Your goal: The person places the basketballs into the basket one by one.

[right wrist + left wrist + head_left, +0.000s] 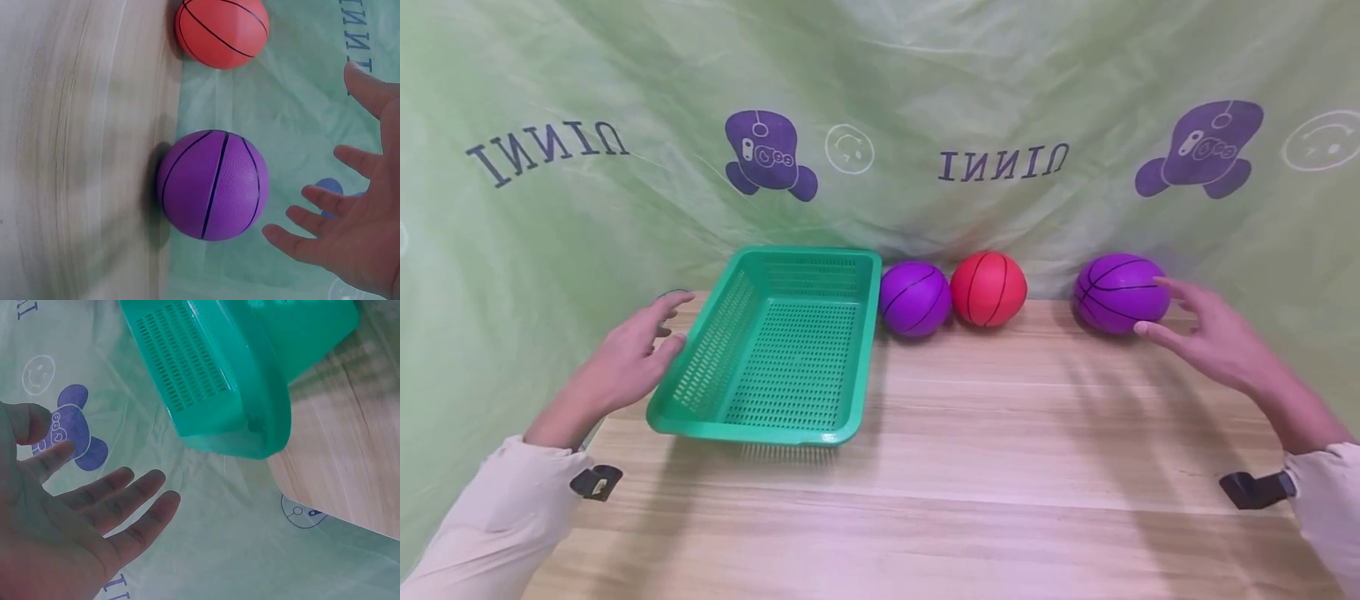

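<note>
A green plastic basket (793,358) with perforated walls sits on the left half of the table; nothing lies inside it. My left hand (632,350) is held beside the basket's left side, fingers spread and holding nothing; the left wrist view shows a gap between hand (94,512) and basket (187,369). Against the basket's right side rests a purple ball (915,300), with a red ball (988,289) right beside it. Farther right is another purple ball (1120,293). My right hand (1213,337) hovers near that ball, fingers apart; in the right wrist view the palm is empty.
The wooden table (970,467) ends at a green curtain (895,75) printed with purple bears, smiley faces and lettering. All three balls lie along the table's far edge, close to the cloth. Dark clips (597,482) show at both sleeves.
</note>
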A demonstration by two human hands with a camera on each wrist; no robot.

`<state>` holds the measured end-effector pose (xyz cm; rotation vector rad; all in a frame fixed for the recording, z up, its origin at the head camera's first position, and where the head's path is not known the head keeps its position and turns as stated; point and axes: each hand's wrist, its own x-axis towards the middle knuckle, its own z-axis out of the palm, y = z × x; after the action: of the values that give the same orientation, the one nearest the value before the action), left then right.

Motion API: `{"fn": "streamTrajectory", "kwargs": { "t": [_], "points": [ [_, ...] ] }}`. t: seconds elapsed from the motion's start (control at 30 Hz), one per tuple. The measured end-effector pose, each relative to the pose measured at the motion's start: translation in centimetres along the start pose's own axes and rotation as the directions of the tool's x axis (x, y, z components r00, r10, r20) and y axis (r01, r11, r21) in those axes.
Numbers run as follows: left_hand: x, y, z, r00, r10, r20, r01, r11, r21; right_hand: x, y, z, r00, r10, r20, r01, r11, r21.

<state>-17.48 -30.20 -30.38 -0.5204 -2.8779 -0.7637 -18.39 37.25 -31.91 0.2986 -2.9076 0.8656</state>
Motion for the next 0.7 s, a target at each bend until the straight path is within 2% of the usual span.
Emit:
{"fn": "streamTrajectory", "kwargs": {
  "t": [0.3, 0.5, 0.6, 0.7],
  "points": [
    [0.6, 0.0, -0.1, 0.998, 0.045, 0.036, -0.045, 0.999, -0.015, 0.0, 0.8, -0.4, 0.996, 0.073, 0.055, -0.075, 0.997, 0.031],
    [0.9, 0.1, -0.3, 0.995, 0.086, 0.045, -0.085, 0.996, -0.017, 0.3, 1.7, -0.6, 0.994, 0.080, 0.075, -0.085, 0.994, 0.062],
    [1.2, 0.0, -0.4, 0.996, 0.064, 0.057, -0.063, 0.998, -0.016, 0.5, 2.2, -0.9, 0.994, 0.083, 0.076, -0.089, 0.993, 0.077],
    [1.5, -0.3, -0.5, 0.996, 0.013, 0.084, -0.012, 1.000, -0.014, 0.6, 2.5, -1.2, 0.995, 0.074, 0.073, -0.080, 0.993, 0.086]
  ]
}}
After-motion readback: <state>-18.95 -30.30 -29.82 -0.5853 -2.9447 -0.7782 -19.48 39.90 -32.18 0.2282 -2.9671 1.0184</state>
